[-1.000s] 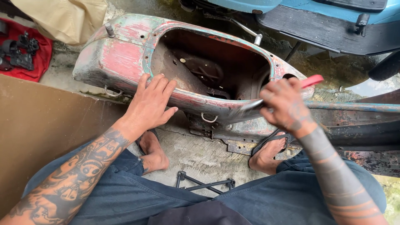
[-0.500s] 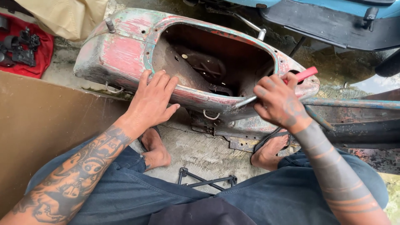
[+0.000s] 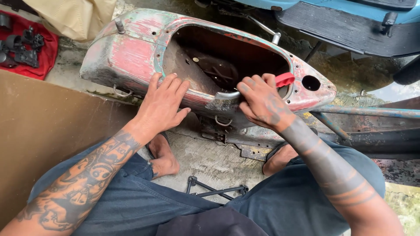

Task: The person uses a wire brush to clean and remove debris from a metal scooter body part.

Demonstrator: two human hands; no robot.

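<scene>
We are sitting on a cracked grey concrete floor (image 3: pixel 210 159) outdoors, and our own lap fills the near edge of the view: dark blue trousers (image 3: pixel 131 205), two tattooed forearms, bare feet tucked on the ground. Between the knees lies a small black folding metal bracket (image 3: pixel 216 190). To our left stands a flat brown board (image 3: pixel 48 131).

Just beyond the feet rests the thing we are working on, a rusty scooter body shell with worn red and green paint (image 3: pixel 127 57), lying on the floor with its large oval opening facing up. Our left hand (image 3: pixel 164 102) lies flat on the shell's near rim, fingers spread and thumb out to the side, gripping nothing. Our right hand (image 3: pixel 262 102) is closed around a tool with a red plastic handle (image 3: pixel 285 79), its fingers curled tight; a curved grey metal part (image 3: pixel 227 95) shows at the rim just left of the knuckles, touching the shell's edge.

Farther off, a rusted bluish steel tube (image 3: pixel 372 112) runs out to the right. At the far left a red cloth (image 3: pixel 41 57) holds dark metal parts (image 3: pixel 24 48), beside a beige sack (image 3: pixel 74 15). At the top right sits a light blue scooter with a black ribbed footboard (image 3: pixel 350 30).
</scene>
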